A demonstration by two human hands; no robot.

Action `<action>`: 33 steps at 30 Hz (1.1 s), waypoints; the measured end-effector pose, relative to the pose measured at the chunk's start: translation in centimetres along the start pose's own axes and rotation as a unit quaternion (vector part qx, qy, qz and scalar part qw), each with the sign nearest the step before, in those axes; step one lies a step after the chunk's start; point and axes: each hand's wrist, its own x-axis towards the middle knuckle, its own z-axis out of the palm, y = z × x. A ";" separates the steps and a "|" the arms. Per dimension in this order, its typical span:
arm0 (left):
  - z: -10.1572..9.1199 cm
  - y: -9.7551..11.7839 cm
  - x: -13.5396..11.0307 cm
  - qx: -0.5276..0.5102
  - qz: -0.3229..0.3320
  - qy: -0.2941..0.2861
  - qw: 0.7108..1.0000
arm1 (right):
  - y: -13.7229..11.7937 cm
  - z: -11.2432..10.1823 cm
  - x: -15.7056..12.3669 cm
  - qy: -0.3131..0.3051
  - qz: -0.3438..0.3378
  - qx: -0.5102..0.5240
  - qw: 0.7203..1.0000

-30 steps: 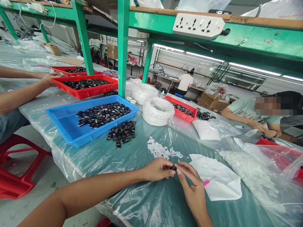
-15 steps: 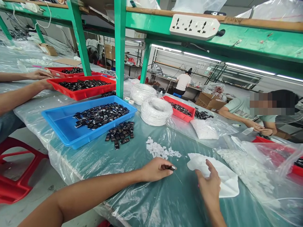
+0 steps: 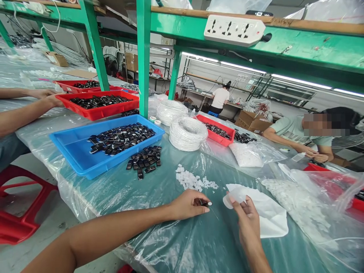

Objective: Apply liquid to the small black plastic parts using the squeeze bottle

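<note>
My left hand (image 3: 190, 204) rests on the plastic-covered table and pinches a small black part (image 3: 202, 203) between thumb and fingers. My right hand (image 3: 247, 222) lies just right of it, its fingers curled on the near corner of a white sheet (image 3: 267, 212) and lifting that corner. A small heap of white plastic pieces (image 3: 193, 181) lies just beyond my left hand. Further off, loose black parts (image 3: 145, 161) sit beside a blue tray (image 3: 71, 146) holding several more of them.
Two white wire coils (image 3: 187, 132) stand mid-table, with red trays (image 3: 102, 104) of black parts behind them. Bags of white pieces (image 3: 298, 206) lie at right. A co-worker's arms (image 3: 25, 110) reach in at left; another person (image 3: 301, 134) works at right. A red stool (image 3: 19, 204) stands below.
My right hand left the black part, moved right to the white sheet and now lifts its corner. My left hand kept the part and stayed put.
</note>
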 end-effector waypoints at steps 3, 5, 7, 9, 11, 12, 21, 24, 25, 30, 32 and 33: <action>0.1 0.0 0.1 -0.018 -0.004 0.013 1.000 | -0.6 0.7 -0.9 -0.042 0.062 0.166 0.983; 0.1 -0.1 0.1 -0.031 -0.005 0.020 0.999 | -1.0 0.9 -1.4 -0.073 0.091 0.242 0.963; 0.1 -0.2 0.2 -0.035 -0.007 0.031 0.999 | -1.3 1.0 -1.7 -0.105 0.116 0.305 0.939; 0.1 -0.3 0.2 -0.036 -0.011 0.043 0.998 | -1.5 1.1 -1.9 -0.123 0.142 0.358 0.915; 0.1 -0.2 0.3 -0.040 -0.017 0.052 0.998 | -1.4 1.1 -1.9 -0.126 0.163 0.397 0.894; 0.0 -0.2 0.3 -0.044 -0.018 0.055 0.997 | -1.4 1.2 -1.9 -0.123 0.171 0.412 0.887; 0.0 0.1 0.3 -0.037 -0.015 0.084 0.996 | -0.9 1.5 -2.2 -0.022 0.152 0.271 0.950; -0.1 0.4 0.2 -0.019 -0.005 0.088 0.996 | -0.7 1.6 -2.3 -0.017 0.106 0.206 0.973; -0.2 0.4 0.2 -0.013 -0.003 0.087 0.996 | -0.6 1.6 -2.4 -0.011 0.098 0.191 0.977; -0.2 0.3 0.2 0.019 0.007 0.091 0.996 | -0.8 1.5 -2.6 -0.004 0.077 0.112 0.991; -0.2 0.3 0.2 0.031 0.012 0.093 0.995 | -0.9 1.4 -2.7 -0.004 0.058 0.073 0.996; -0.2 0.3 0.2 0.035 0.015 0.094 0.995 | -0.9 1.3 -2.8 -0.002 0.049 0.054 0.997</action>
